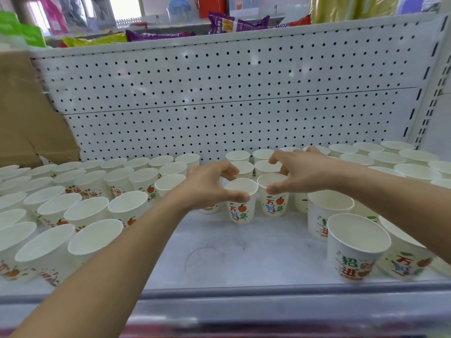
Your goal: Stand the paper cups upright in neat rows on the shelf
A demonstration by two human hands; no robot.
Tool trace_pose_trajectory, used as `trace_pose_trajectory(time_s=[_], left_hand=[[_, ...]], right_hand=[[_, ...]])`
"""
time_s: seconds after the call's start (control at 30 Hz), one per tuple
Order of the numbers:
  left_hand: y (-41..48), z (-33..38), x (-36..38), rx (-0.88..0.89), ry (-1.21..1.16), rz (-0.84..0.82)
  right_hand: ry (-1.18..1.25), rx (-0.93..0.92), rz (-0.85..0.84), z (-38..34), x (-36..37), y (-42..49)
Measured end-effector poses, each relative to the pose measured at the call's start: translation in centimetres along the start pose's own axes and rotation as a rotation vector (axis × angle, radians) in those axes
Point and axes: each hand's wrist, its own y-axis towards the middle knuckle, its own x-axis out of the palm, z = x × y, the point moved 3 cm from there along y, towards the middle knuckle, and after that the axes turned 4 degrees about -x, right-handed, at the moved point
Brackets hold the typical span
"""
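Observation:
White paper cups with red and green print stand upright on the white shelf (231,252). Several rows fill the left side (85,211), and more stand at the right (358,245) and along the back (263,154). At the centre, my left hand (210,184) holds one cup (240,208) by its rim, thumb on the near edge and fingers curled over the far edge. Beside it, my right hand (302,172) holds the neighbouring cup (274,203) the same way. Both cups rest upright on the shelf.
A white pegboard panel (219,93) backs the shelf. A brown cardboard box (24,113) stands at the back left. Snack packets (239,23) lie on the shelf above. A bare strip of shelf runs from the centre cups to the front edge (244,296).

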Motion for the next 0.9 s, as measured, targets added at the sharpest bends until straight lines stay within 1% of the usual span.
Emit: trace_pose_trajectory(time_s=[0.23, 0.53, 0.9], left_hand=[[-0.2, 1.5, 0.1, 0.014, 0.106, 0.117], [0.1, 1.4, 0.4, 0.005, 0.126, 0.132], [0.2, 1.4, 0.5, -0.006, 0.109, 0.142]], right_hand=[[-0.031, -0.007, 0.015, 0.1, -0.3, -0.4], [-0.088, 0.038, 0.038, -0.5, -0.3, -0.1], [-0.06, -0.006, 0.064, -0.2, -0.4, 0.3]])
